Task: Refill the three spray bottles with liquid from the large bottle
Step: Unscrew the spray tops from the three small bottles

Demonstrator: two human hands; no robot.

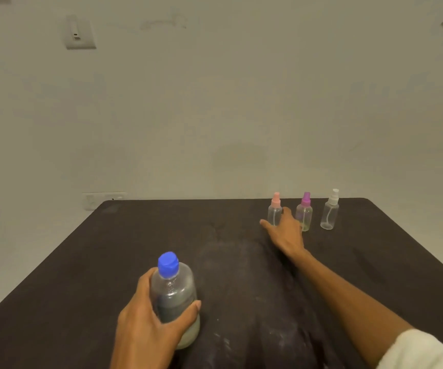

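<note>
Left hand (145, 315) is wrapped round the big bottle (175, 299), thumb on the near right side and fingers curled behind, holding it upright on the dark table (108, 262) near the front edge, left of centre. Blue cap (168, 264) is on, so nothing pours yet; my guess is the hand is just steadying it, ready for uncapping. There's liquid in the lower part, cloudy at the base. Now the right hand (285, 230) is stretched way out to the far right, fingers spread around the pink bottle (275, 210), thumb out to the left of it. It's at the bottle, touching or nearly so, but I can't tell whether the fingers have closed on it; they look fairly open. Just to the right stands the purple bottle (305, 213), with a little yellowish liquid at the bottom, and further right the white bottle (330, 211), which looks empty. All three stand in a row near the far edge, spray tops on. Makes sense to take the nearest of the row first and bring it close, since pouring at arm's length would be sloppy. That narrow neck will want care.
</note>
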